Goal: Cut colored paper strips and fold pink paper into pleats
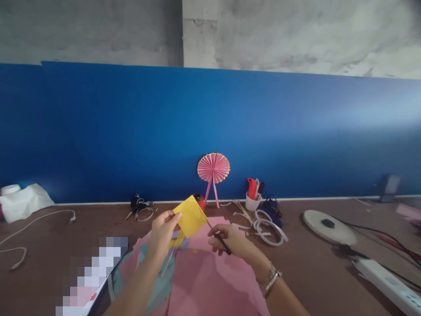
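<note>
My left hand point(163, 230) pinches the left corner of a yellow square of paper point(190, 217), held up over the table. In my right hand point(230, 238) is a pair of scissors with black handles point(222, 244); the blades lie along the right edge of the yellow paper. How far the blades are apart I cannot tell. Below both hands lie pink paper sheets point(213, 281) and light blue paper point(158, 287). A pink pleated paper fan point(213, 168) with a yellow rim stands against the blue partition.
A white cup point(253, 202) holds pens and a red tool. White cord coils point(269, 230) lie right of the papers. Farther right are a round white plate point(329, 226) and a power strip point(388, 283). Keys point(140, 207) and a white cable point(39, 217) lie left.
</note>
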A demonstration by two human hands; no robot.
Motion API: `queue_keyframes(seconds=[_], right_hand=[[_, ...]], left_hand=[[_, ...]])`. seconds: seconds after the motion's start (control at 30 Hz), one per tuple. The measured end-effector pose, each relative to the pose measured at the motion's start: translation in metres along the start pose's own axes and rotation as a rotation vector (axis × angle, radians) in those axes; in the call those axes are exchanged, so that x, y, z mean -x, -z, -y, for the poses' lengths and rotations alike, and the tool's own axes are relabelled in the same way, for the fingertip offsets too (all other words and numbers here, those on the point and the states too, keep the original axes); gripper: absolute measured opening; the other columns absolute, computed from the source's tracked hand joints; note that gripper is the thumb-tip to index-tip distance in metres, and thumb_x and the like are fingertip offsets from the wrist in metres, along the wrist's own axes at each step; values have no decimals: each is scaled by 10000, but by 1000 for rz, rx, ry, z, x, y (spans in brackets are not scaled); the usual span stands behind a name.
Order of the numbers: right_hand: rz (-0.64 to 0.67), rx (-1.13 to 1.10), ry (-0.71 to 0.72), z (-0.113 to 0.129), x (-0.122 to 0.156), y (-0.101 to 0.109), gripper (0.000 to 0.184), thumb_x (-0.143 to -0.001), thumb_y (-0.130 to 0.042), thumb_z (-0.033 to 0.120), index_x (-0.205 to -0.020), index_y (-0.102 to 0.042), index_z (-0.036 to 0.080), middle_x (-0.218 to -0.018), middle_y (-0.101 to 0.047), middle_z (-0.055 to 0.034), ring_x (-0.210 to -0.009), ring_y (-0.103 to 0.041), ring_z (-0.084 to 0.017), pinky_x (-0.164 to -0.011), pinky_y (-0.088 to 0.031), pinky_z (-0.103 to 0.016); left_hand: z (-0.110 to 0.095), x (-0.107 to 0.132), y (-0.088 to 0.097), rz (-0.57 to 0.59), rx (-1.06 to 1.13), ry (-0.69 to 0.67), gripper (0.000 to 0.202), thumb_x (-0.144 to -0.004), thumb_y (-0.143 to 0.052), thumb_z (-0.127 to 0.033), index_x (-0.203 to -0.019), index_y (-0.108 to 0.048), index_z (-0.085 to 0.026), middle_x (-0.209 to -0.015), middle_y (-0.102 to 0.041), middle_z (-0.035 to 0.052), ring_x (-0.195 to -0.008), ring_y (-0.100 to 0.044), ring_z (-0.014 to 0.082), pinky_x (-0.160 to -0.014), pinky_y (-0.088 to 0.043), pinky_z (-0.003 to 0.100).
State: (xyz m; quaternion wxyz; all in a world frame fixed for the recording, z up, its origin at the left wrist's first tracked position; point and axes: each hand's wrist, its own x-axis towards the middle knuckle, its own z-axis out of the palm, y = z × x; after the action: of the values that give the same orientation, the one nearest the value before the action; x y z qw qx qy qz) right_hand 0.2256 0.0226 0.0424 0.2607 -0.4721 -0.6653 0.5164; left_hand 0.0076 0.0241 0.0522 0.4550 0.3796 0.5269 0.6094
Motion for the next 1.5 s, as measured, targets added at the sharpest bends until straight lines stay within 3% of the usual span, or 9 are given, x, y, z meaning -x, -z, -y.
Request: queue_keyframes(seconds=[1.5], right_hand=[[-56,-38,23,-8,-6,-1,264,-684,-701,402,-771,-617,168,-469,-570,42,-393,-508,-86,-409,-394,-181]], left_hand=[[5,-3,1,16,66,75,335,-554,-756,-377,-759,-630,-144,-716,-704,52,-604,-665,190,-566,-519,278]])
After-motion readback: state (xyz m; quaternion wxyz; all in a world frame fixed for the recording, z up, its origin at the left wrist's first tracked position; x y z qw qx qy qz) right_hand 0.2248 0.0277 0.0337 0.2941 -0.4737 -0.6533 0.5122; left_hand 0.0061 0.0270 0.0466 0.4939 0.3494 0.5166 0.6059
